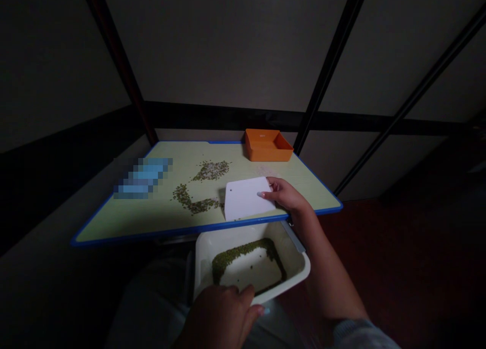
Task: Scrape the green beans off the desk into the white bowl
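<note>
My right hand grips a white flat scraper by its right edge, standing it on the pale green table near the front edge. Left of the scraper lie trails of small green beans on the tabletop. My left hand is closed on the near rim of a white rectangular tub, held just below the table's front edge. Green beans lie in a ring inside the tub.
An orange open box stands at the table's far right edge. A blurred blue patch lies on the left of the table. The table has a blue rim. Dark frame bars rise behind it.
</note>
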Motion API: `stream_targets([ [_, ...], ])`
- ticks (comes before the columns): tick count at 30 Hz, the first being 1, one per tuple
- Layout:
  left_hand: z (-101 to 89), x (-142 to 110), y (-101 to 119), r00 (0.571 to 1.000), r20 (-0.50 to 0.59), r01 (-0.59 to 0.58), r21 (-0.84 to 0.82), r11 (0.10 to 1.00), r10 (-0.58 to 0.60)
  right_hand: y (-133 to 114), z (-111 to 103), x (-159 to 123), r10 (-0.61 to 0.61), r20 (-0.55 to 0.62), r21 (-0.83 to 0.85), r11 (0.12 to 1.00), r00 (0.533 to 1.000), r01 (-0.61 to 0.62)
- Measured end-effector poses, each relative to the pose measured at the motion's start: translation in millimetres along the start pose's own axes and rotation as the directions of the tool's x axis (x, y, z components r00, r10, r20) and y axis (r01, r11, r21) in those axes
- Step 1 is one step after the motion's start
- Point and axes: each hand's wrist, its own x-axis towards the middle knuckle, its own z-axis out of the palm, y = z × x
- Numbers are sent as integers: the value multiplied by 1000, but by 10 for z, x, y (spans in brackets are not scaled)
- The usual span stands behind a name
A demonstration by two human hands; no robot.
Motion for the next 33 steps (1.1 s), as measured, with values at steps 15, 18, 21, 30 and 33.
stream_targets([
  [15, -8, -1, -15, 1000, -7, -24, -6, 1000, 24, -10, -39, -27, -35, 94, 43, 999, 995, 31],
  [18, -8, -10, -18, 1000, -10, -27, -5, 1000, 27, -2, -47, -23, -44, 86, 49, 998, 995, 40],
  [21, -13, -15, -16, 1000, -12, -25, 2, 1000, 25, -1, -47, -23, -44, 98, 42, 998, 994, 40],
  [30, 7, -1, -20, 1000, -17, -16, 10, 1000, 16, -4, -39, -28, -50, 97, 37, 998, 994, 47],
  [33, 15, 0, -31, 1000, -9, -27, 7, 1000, 27, -9, -29, -38, -62, 64, 33, 998, 996, 60],
])
